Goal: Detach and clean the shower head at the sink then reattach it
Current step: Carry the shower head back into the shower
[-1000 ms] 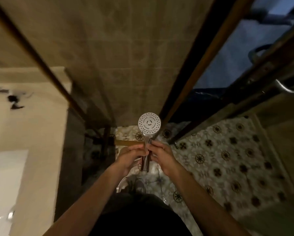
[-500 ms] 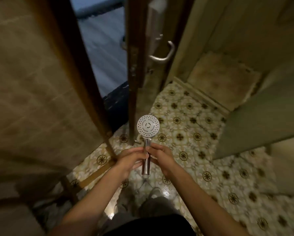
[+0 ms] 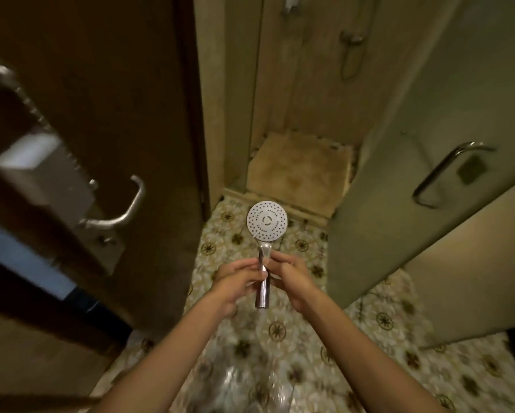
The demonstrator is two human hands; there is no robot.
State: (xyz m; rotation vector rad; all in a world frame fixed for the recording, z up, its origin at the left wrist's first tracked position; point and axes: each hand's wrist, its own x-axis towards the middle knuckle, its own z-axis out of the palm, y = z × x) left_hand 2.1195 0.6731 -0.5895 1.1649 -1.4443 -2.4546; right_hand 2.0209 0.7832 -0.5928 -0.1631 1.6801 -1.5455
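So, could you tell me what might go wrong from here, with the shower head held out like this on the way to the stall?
1. The shower head is pinched by fingertips of the left hand and right hand on its smooth chrome handle, so it could slip and hit the tiled floor.
2. The floor looks glossy, perhaps wet, so footing may be poor.
3. The raised threshold of the stall is a trip hazard.
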